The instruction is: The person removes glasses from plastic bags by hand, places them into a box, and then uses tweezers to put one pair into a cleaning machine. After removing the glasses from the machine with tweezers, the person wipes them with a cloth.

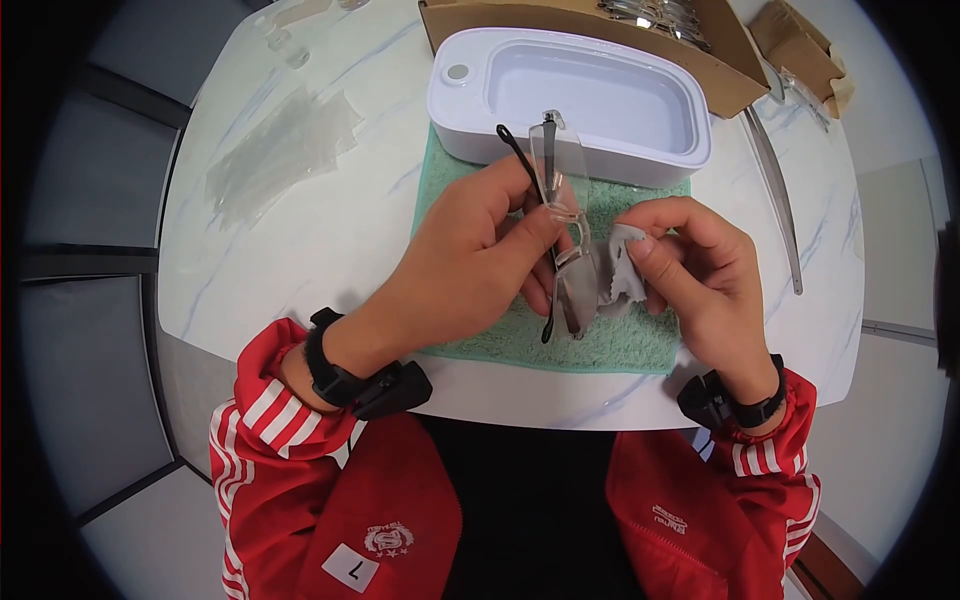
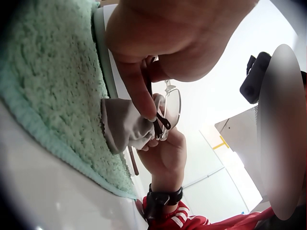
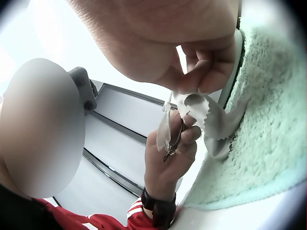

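A pair of glasses (image 1: 575, 290) with clear lenses and dark temples is gripped at its middle by the left hand (image 1: 465, 245), thumb at the bridge. To its right, the right hand (image 1: 710, 285) pinches a grey cloth (image 1: 626, 268) between thumb and index finger, close beside the lower lens. In the left wrist view the cloth (image 2: 125, 125) hangs behind the left hand's fingers, near the glasses (image 2: 172, 109). The right wrist view shows the cloth (image 3: 218, 122) drooping from the right fingertips onto the green towel (image 3: 268, 115).
Beyond the hands stands a white tub (image 1: 570, 155) on the green towel (image 1: 480, 345). A cardboard box (image 1: 735, 75) holding several glasses is behind it. Clear plastic sleeves (image 1: 285, 155) lie at left; a thin metal strip (image 1: 775, 185) lies at right.
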The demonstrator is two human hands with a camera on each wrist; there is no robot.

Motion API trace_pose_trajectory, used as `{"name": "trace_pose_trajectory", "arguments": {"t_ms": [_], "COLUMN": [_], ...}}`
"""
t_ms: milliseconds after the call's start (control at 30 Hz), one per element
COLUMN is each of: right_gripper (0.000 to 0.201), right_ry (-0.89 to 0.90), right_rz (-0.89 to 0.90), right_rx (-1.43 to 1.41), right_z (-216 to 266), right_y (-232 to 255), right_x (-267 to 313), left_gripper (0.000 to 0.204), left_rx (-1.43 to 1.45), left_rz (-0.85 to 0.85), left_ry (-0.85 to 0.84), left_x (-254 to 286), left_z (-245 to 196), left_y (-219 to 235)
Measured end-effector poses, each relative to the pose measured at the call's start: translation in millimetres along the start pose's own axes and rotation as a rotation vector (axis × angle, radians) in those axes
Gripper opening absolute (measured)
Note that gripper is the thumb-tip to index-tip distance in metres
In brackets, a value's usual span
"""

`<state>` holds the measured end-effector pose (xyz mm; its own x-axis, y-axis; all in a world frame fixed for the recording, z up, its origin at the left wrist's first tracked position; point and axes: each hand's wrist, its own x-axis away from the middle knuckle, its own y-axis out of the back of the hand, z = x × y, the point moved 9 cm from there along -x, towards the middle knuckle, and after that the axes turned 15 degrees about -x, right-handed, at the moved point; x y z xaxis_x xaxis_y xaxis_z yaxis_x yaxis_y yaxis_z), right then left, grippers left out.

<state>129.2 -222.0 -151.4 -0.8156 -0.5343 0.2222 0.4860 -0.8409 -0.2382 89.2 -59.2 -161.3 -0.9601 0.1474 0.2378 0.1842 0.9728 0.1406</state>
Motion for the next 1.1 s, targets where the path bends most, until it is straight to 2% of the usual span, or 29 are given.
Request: {"name": "trace_pose_trajectory", "arguments": {"t_ms": [67, 133, 167, 233, 367, 433, 467, 533, 667, 867, 933, 1100], "right_gripper": [0.016, 0.016, 0.016, 0.017, 0.015, 0.014, 0.014, 0.013, 0.014, 0.013, 0.015, 0.020], "right_ry": [-0.044, 0.252, 0.252, 0.397, 0.398, 0.249, 0.247, 0.098, 0.079, -0.016, -0.084, -0.193], "right_rz": [-0.009, 0.014, 0.014, -0.029, 0.013, 0.043, 0.044, 0.034, 0.054, 0.194, 0.274, 0.253], "right_rx": [-0.039, 0.103, 0.105, 0.210, 0.214, 0.044, 0.045, -0.005, 0.012, -0.038, -0.127, -0.408], "right_z": [-6, 13, 13, 26, 28, 17, 18, 8, 8, -1, -7, -14], "right_y": [1, 1, 1, 5, 6, 3, 3, 2, -2, -14, -20, -28], "right_x": [-2, -2, -2, 2, 2, 0, 2, 1, 2, 5, 6, 8], "left_gripper": [0.017, 0.017, 0.017, 0.017, 0.017, 0.018, 0.018, 0.019, 0.022, 0.023, 0.023, 0.019], "left_rx": [0.007, 0.014, 0.008, 0.005, 0.029, 0.040, 0.039, 0.040, 0.044, 0.042, 0.045, 0.033], "left_rz": [-0.012, -0.025, -0.035, -0.051, -0.035, -0.030, -0.036, -0.043, -0.037, -0.005, -0.001, 0.067], "left_ry": [-0.007, -0.015, -0.025, -0.034, -0.036, -0.042, -0.044, -0.045, -0.023, -0.001, 0.006, 0.030], "left_x": [0, -1, -1, -1, 0, 0, 0, 0, -1, -1, -1, 0], "left_z": [1, 2, 2, 1, -1, -1, 0, 0, 2, 2, 3, 4], "left_y": [1, 2, 3, 5, 4, 3, 4, 5, 4, 3, 1, -3]}}
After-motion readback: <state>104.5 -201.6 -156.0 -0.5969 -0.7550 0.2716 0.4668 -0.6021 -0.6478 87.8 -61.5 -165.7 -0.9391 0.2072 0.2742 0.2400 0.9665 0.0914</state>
